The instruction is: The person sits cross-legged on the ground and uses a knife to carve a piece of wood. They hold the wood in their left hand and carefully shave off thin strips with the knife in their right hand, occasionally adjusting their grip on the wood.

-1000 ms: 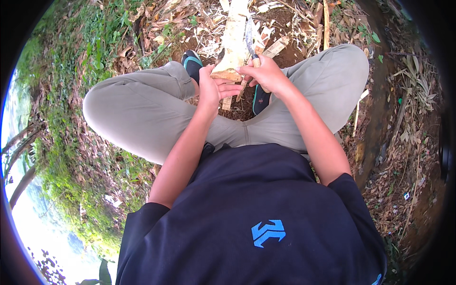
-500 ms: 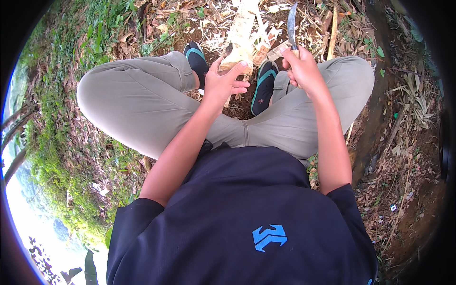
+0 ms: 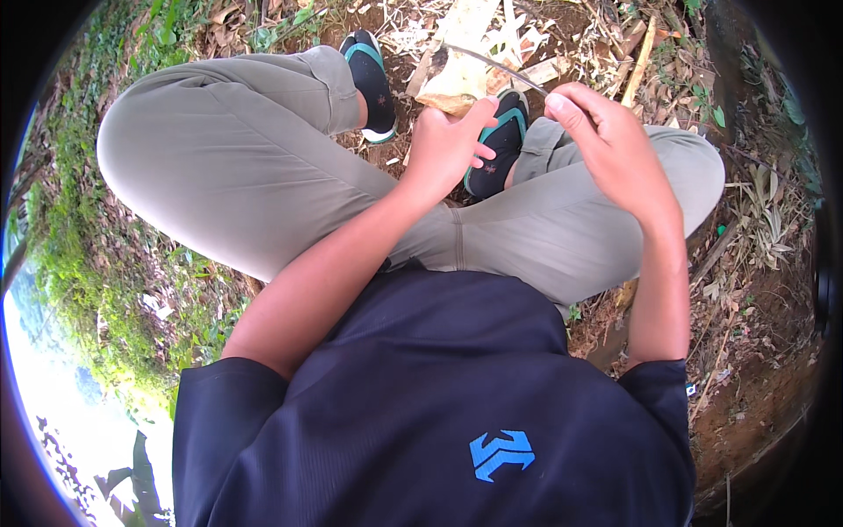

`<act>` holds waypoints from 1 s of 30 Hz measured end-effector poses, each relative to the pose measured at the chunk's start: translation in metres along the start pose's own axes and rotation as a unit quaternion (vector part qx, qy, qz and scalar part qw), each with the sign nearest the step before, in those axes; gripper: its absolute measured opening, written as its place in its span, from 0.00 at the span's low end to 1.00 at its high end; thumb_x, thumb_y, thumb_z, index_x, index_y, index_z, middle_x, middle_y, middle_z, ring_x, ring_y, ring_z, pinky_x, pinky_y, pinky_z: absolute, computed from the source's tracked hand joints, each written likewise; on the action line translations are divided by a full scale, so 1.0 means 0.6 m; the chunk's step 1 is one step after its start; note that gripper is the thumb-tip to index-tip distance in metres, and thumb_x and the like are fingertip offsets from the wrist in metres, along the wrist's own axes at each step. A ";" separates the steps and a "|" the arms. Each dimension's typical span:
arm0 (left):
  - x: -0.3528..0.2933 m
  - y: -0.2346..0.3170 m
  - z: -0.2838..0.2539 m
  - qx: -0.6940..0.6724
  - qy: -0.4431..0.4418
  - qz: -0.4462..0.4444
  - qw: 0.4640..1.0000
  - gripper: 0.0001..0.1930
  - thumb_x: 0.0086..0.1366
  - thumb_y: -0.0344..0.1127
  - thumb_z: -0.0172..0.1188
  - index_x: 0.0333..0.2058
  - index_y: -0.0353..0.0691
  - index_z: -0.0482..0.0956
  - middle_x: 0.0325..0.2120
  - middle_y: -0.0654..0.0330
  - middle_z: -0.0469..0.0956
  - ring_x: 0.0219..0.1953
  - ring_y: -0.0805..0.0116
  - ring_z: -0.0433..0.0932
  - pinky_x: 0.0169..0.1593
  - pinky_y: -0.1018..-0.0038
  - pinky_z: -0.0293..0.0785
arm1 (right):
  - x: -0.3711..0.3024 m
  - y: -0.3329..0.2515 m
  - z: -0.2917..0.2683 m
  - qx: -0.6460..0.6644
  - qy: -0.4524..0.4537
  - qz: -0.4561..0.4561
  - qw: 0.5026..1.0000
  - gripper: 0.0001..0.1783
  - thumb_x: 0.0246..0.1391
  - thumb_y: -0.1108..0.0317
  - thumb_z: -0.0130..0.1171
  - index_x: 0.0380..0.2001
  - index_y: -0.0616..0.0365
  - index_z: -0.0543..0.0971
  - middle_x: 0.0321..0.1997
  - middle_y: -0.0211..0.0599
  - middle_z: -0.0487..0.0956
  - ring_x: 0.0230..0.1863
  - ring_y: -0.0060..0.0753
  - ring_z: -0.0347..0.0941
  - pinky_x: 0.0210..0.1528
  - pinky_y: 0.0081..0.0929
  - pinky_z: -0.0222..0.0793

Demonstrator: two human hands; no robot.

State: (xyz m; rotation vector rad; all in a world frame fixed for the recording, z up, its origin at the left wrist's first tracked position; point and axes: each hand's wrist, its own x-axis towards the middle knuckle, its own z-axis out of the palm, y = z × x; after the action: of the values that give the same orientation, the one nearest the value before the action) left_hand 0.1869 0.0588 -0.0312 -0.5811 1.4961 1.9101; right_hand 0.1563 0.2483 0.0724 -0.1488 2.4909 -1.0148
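A pale, partly stripped piece of wood point(image 3: 458, 73) stands between my feet, its cut near end facing me. My left hand point(image 3: 442, 149) closes on that near end, the thumb along its right side and the lower fingers loosely curled. In my right hand point(image 3: 608, 145) is a knife, its handle hidden by my fist. The thin, dark knife blade point(image 3: 500, 67) points left and away, its tip over the wood. Whether the edge touches the wood I cannot tell.
My left shoe point(image 3: 372, 88) and right shoe point(image 3: 499, 145) flank the wood closely. Pale wood shavings point(image 3: 527, 39) and offcuts litter the soil beyond. Green plants point(image 3: 97, 272) cover the slope at left; a long stick point(image 3: 641, 61) lies at right among dry leaves.
My right hand has turned, swinging the knife blade from pointing straight away to slanting left over the wood. My left hand stays at the wood's near end.
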 end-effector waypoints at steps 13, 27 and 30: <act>-0.004 -0.011 -0.007 0.000 0.017 -0.008 1.000 0.19 0.66 0.41 0.59 0.47 0.30 0.81 0.39 0.52 0.85 0.31 0.67 0.85 0.33 0.77 0.80 | 0.080 0.027 0.018 -0.069 -0.194 -0.081 0.975 0.15 0.65 0.58 0.55 0.38 0.61 0.80 0.27 0.44 0.77 0.27 0.42 0.71 0.32 0.35 0.65; -0.005 -0.008 0.010 0.017 0.046 -0.031 0.998 0.15 0.63 0.39 0.62 0.41 0.31 0.84 0.35 0.56 0.84 0.31 0.68 0.84 0.34 0.75 0.79 | 0.106 0.058 0.007 -0.047 -0.215 -0.065 0.973 0.14 0.62 0.60 0.57 0.36 0.62 0.81 0.23 0.40 0.76 0.25 0.33 0.73 0.29 0.30 0.64; -0.007 -0.008 0.012 0.008 0.054 -0.014 0.998 0.15 0.63 0.37 0.61 0.41 0.32 0.84 0.35 0.57 0.85 0.31 0.68 0.84 0.34 0.74 0.78 | 0.111 0.058 0.003 -0.044 -0.229 -0.052 0.971 0.14 0.63 0.62 0.58 0.37 0.65 0.79 0.24 0.38 0.73 0.24 0.27 0.64 0.28 0.29 0.60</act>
State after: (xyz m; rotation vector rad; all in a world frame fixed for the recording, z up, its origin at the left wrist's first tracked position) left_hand 0.1936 0.0655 -0.0296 -0.7031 1.5604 1.8698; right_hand 0.0999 0.2554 0.0234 -0.4884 2.1192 -0.7987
